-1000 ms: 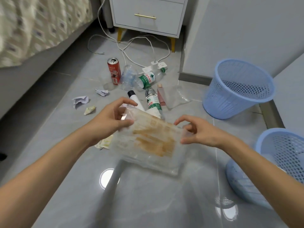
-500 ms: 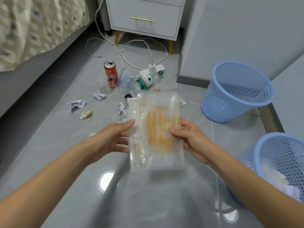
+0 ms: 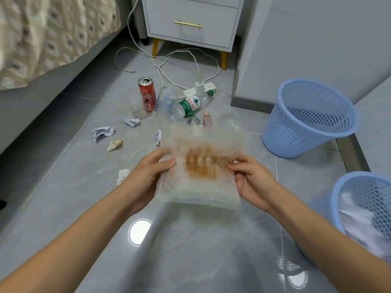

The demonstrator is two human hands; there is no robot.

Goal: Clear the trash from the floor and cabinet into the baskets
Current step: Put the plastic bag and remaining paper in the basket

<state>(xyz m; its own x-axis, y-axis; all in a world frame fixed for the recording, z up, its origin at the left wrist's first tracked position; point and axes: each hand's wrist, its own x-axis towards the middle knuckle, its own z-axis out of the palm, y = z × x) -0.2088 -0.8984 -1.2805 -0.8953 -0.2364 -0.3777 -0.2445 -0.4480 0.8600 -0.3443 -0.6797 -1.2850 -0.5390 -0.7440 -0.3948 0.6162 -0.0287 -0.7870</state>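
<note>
Glossy grey tile floor (image 3: 63,208) reflecting lights. A clear crinkled plastic bag (image 3: 198,176), a shiny metal can (image 3: 146,94), crumpled paper (image 3: 103,132). Blue perforated plastic baskets (image 3: 306,117); patterned cloth bed (image 3: 53,32) cover.

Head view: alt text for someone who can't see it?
Both hands, left hand and right hand, hold a clear plastic bag above a grey floor strewn with paper scraps, bottles and a red can. Two blue baskets stand to the right: far basket, near basket.

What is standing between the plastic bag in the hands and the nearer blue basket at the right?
Nothing visible. The plastic bag is held above the floor by both hands, and only bare floor tile lies between it and the nearer basket, whose top is open.
</note>
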